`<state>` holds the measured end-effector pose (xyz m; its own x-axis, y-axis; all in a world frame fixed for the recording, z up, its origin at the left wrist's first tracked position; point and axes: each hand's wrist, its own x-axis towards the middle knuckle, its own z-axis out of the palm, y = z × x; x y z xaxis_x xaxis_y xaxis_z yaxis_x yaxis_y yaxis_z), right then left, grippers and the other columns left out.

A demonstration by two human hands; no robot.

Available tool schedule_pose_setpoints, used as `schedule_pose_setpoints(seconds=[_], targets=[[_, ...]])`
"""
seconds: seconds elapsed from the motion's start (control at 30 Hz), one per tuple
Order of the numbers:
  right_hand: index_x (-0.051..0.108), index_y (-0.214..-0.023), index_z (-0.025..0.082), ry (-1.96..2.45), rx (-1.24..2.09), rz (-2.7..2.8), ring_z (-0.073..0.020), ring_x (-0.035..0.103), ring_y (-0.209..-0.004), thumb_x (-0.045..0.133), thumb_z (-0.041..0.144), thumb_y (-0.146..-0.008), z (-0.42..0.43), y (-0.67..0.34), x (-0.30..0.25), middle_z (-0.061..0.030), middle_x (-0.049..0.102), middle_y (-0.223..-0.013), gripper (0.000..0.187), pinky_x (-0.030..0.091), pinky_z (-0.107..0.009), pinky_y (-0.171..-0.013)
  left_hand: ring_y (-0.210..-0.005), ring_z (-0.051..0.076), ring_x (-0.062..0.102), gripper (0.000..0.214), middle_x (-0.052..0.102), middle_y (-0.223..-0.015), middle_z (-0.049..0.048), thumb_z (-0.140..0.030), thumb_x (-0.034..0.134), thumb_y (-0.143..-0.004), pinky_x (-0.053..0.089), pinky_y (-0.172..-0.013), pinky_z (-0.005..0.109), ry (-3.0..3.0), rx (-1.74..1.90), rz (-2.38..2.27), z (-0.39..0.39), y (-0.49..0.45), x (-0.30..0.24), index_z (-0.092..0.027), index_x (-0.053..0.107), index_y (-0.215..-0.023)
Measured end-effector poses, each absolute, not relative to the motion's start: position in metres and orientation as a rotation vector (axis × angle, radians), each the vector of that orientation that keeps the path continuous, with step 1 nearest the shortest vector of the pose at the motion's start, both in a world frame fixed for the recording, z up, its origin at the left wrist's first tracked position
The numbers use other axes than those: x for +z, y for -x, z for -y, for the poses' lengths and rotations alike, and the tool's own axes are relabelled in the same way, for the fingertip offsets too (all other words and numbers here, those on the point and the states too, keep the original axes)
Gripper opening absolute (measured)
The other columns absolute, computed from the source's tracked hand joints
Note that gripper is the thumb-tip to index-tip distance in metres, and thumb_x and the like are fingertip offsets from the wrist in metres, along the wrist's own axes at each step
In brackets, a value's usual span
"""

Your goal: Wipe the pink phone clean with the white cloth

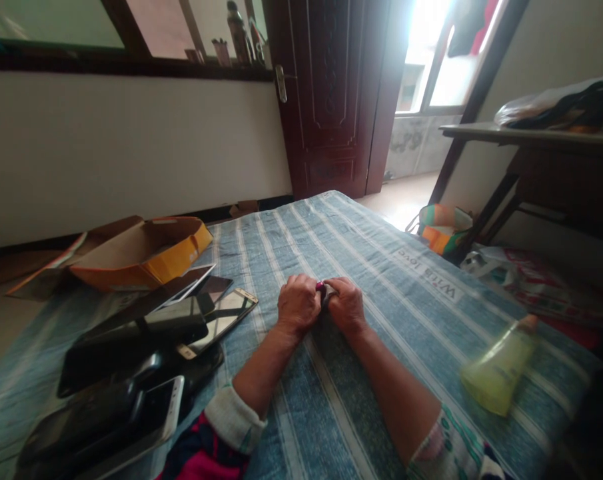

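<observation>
Above the striped blue bedspread, my left hand and my right hand meet with curled fingers. Between them shows the end of a small magenta object; most of it is hidden, and its kind is not clear. Both hands are closed on it, thumbs and forefingers close together. To the left of my left hand lies a pile of phones and dark flat devices. A gold-rimmed phone is closest, and a white-edged phone lies nearer to me.
An open orange cardboard box stands behind the pile. On the right lies a translucent yellow container. Beyond the bed are a dark red door, a table, and a colourful bag on the floor.
</observation>
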<state>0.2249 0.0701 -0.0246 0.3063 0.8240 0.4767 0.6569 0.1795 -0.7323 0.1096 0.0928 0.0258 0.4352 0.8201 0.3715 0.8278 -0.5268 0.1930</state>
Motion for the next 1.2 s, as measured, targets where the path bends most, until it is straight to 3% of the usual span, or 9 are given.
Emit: schedule_pose_setpoints(seconds=[0.23, 0.47, 0.57, 0.93, 1.2], targets=[[0.075, -0.084, 0.021, 1.488, 0.194, 1.393, -0.0169, 0.065, -0.078, 0.049, 0.003, -0.072, -0.072, -0.224, -0.027, -0.0039, 0.072, -0.083, 0.034, 0.05, -0.025, -0.072, -0.078, 0.022, 0.06, 0.013, 0.066, -0.076, 0.0061, -0.017, 0.059, -0.081, 0.047, -0.072, 0.033, 2.703, -0.849, 1.479, -0.099, -0.103, 0.027, -0.018, 0.064, -0.069], [0.074, -0.091, 0.016, 1.252, 0.152, 1.258, -0.0193, 0.067, -0.086, 0.048, 0.004, -0.074, -0.071, -0.229, -0.02, -0.0084, 0.072, -0.089, 0.033, 0.053, -0.03, -0.081, -0.085, 0.018, 0.065, 0.012, 0.069, -0.09, 0.004, -0.03, 0.066, -0.081, 0.052, -0.079, 0.03, 2.779, -1.674, 1.444, -0.087, -0.095, 0.036, -0.018, 0.069, -0.083], [0.073, -0.094, 0.018, 1.165, 0.108, 1.253, -0.0187, 0.066, -0.09, 0.049, 0.004, -0.075, -0.069, -0.227, -0.016, -0.0077, 0.072, -0.092, 0.033, 0.054, -0.031, -0.085, -0.084, 0.017, 0.066, 0.016, 0.069, -0.092, 0.0039, -0.034, 0.067, -0.081, 0.054, -0.078, 0.03, 2.747, -1.845, 1.467, -0.079, -0.092, 0.035, -0.019, 0.069, -0.085], [0.066, -0.115, 0.02, 1.002, -0.168, 1.57, -0.0232, 0.059, -0.113, 0.044, 0.006, -0.087, -0.043, -0.195, 0.0, -0.0116, 0.067, -0.111, 0.039, 0.052, -0.043, -0.097, -0.087, 0.02, 0.065, 0.007, 0.071, -0.091, 0.0058, -0.026, 0.064, -0.082, 0.053, -0.084, 0.034, 2.595, -1.548, 1.418, -0.056, -0.049, 0.038, -0.02, 0.066, -0.084], [0.066, -0.116, 0.017, 0.964, -0.286, 1.688, -0.0254, 0.056, -0.119, 0.046, 0.007, -0.091, -0.031, -0.185, 0.008, -0.014, 0.066, -0.115, 0.033, 0.053, -0.045, -0.099, -0.085, 0.02, 0.065, 0.004, 0.071, -0.089, 0.0056, -0.021, 0.063, -0.081, 0.053, -0.081, 0.033, 2.557, -1.559, 1.389, -0.042, -0.038, 0.033, -0.019, 0.064, -0.085]])
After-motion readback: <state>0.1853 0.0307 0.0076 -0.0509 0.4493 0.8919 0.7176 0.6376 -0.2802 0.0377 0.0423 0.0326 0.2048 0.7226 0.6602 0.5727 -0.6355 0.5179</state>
